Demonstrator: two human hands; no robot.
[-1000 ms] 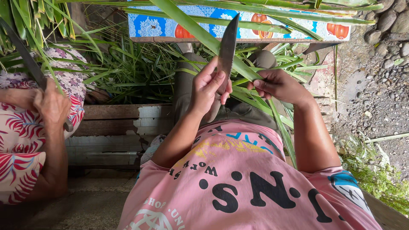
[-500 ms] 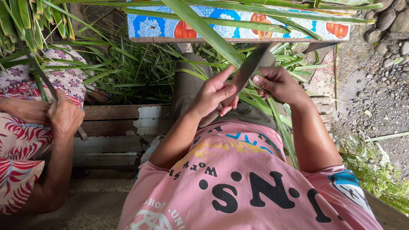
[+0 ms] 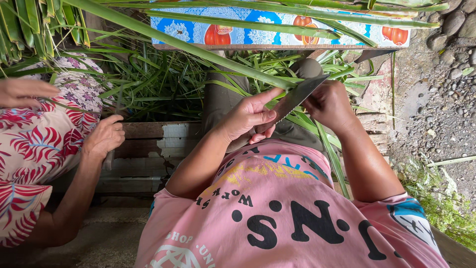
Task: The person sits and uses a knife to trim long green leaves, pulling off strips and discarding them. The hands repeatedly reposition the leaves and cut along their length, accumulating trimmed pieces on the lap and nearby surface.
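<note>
My left hand [image 3: 246,118] is closed around a dark-bladed knife [image 3: 297,97], with its fingers stretched along the blade. The blade slants up to the right, and its tip reaches my right hand [image 3: 329,103]. A long green leaf [image 3: 188,45] runs from the upper left down to the blade and carries on below my right hand. My right hand pinches this leaf right at the knife's tip. Both hands are above my lap, over my pink printed shirt [image 3: 292,218].
A person in a red floral dress [image 3: 29,149] sits at my left, one hand [image 3: 105,136] low and one hand [image 3: 25,92] raised. A heap of long green leaves [image 3: 158,84] lies ahead. A blue patterned table edge [image 3: 277,30], wooden planks [image 3: 148,149], and gravel [image 3: 436,99] surround me.
The knife has swung from upright to slanting right, with its tip now at my right hand. My hands have come closer together. The neighbour's nearer hand has dropped lower.
</note>
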